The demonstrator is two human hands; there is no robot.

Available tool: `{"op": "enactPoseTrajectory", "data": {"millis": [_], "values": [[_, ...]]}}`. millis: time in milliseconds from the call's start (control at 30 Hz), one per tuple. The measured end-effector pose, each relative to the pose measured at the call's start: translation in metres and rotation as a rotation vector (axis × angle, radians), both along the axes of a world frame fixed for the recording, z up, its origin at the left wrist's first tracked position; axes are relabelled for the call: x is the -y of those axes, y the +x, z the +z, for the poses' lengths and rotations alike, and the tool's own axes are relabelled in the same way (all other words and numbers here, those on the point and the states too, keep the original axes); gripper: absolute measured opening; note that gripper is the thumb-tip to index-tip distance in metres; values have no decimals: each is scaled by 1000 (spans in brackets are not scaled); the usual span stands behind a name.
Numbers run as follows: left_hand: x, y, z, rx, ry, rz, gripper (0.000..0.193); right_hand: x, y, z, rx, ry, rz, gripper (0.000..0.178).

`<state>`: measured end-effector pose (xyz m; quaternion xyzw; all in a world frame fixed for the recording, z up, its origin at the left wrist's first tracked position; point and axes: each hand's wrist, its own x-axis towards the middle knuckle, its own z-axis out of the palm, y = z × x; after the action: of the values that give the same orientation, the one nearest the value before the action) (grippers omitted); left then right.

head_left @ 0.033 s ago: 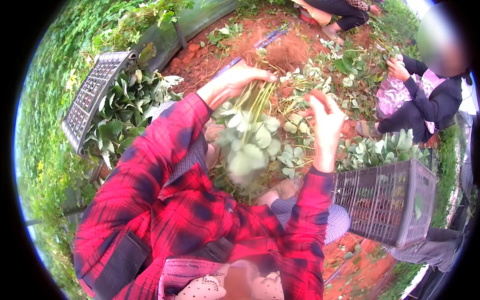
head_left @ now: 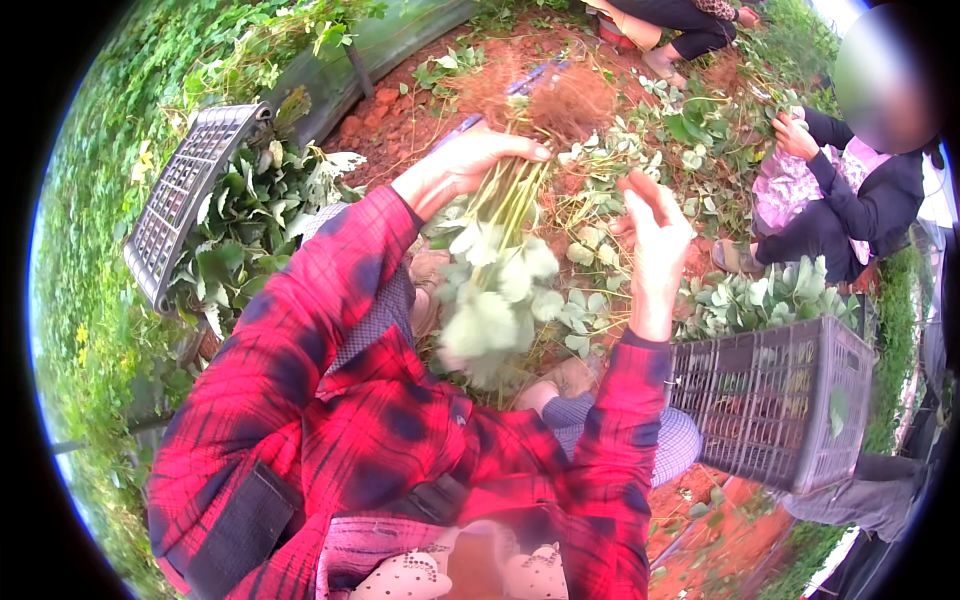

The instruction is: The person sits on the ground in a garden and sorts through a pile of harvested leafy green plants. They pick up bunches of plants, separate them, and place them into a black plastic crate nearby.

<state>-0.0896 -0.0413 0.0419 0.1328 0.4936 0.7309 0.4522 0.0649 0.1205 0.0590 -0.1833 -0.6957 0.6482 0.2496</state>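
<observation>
My left hand (head_left: 468, 168) is closed around the stems of a bunch of leafy seedlings (head_left: 510, 203), thumb laid across them. Their reddish-brown roots (head_left: 570, 103) point away from me, and the pale green leaves (head_left: 485, 322) hang toward my lap, smeared by motion. To the right of the bunch, apart from it, is my right hand (head_left: 656, 238), raised with bent, separated fingers and nothing visible in them. A blue strip or tool (head_left: 458, 132) shows behind my left hand, partly hidden by it.
Plastic crates of leafy plants stand on both sides: a tilted grey one (head_left: 195, 190) at left, a dark one (head_left: 765, 400) at right by my knee. Loose plants (head_left: 600, 250) cover the red soil (head_left: 375, 125) ahead. A crouching co-worker (head_left: 850, 190) handles plants at right; another person (head_left: 680, 25) sits farther off.
The leaves of the bunch have swung slightly, and their stems are a little more spread. My right hand has shifted slightly up and to the right.
</observation>
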Motion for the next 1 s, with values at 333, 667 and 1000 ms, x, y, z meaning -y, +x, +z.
{"op": "enactPoseTrajectory", "data": {"millis": [333,667,1000], "values": [[-1,-6,-15,187,33,-191,12,22,-33,-11,2,552,199,22],[-3,6,-6,19,-115,-144,24,17,-30,0,86,716,294,20],[-1,28,4,-362,-219,125,21,25,-40,-32,90,202,225,22]]}}
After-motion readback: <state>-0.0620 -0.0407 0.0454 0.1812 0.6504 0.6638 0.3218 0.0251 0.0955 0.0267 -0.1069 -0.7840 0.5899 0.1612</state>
